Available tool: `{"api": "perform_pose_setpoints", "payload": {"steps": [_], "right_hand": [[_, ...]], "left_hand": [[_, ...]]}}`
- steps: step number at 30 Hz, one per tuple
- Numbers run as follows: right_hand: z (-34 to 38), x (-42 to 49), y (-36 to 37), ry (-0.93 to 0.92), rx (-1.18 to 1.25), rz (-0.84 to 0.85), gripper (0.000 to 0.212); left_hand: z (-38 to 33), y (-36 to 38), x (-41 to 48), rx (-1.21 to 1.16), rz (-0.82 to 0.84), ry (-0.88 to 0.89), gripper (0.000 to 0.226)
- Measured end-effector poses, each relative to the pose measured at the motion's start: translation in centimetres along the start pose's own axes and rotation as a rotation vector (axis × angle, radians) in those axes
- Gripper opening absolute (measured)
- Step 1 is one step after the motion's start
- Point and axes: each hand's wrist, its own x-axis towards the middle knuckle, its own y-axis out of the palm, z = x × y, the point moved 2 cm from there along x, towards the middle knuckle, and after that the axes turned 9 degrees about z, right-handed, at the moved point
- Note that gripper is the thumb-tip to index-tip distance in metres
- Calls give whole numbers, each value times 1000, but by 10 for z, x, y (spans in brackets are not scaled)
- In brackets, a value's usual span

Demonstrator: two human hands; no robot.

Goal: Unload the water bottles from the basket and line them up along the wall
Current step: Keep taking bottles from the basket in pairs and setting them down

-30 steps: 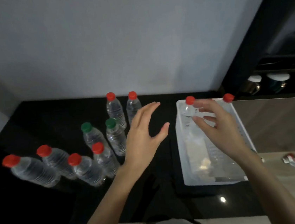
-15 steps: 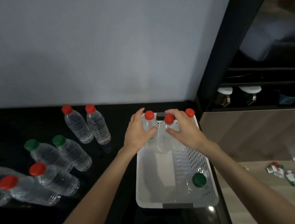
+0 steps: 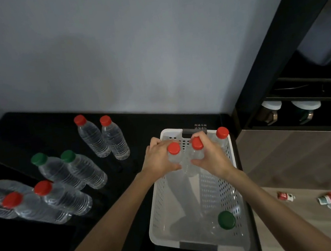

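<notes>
Basket (image 3: 160, 198) at the countertop's (image 3: 27, 137) right edge — both hands clamped on bottles.
Seven clear ribbed bottles (image 3: 84, 171) are stood at the left. At the basket's far end the left bottle (image 3: 174, 148) is clasped by the left hand (image 3: 160, 159), the right bottle (image 3: 197, 143) by the right hand (image 3: 211, 155), both red-capped; a third bottle (image 3: 222, 133) and a green-capped bottle (image 3: 226, 220) are seen inside.

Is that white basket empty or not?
Not empty. The basket holds four bottles: the left hand grips one red-capped bottle, the right hand a second, a third stands far right, a green-capped bottle nearest.
</notes>
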Motion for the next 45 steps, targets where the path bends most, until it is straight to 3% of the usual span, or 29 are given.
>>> {"api": "perform_pose_setpoints", "payload": {"steps": [8, 14, 21, 31, 35, 45], "right_hand": [[-6, 3, 2, 60, 15, 23, 59], [-4, -4, -1, 33, 0, -79, 52], [48, -13, -32, -12, -94, -171, 48], [156, -15, -68, -127, -197, -324, 45], [185, 3, -51, -165, -92, -338, 48], [220, 73, 41, -144, -30, -246, 48]], "left_hand": [[-1, -6, 1, 107, -42, 49, 65], [-7, -8, -9, 167, -106, 81, 58], [-24, -63, -25, -49, -275, 88, 53], [-19, -156, -47, -273, -309, 223, 49], [-1, -193, -52, -220, -286, 271, 53], [116, -274, -57, -158, -279, 190, 54]]}}
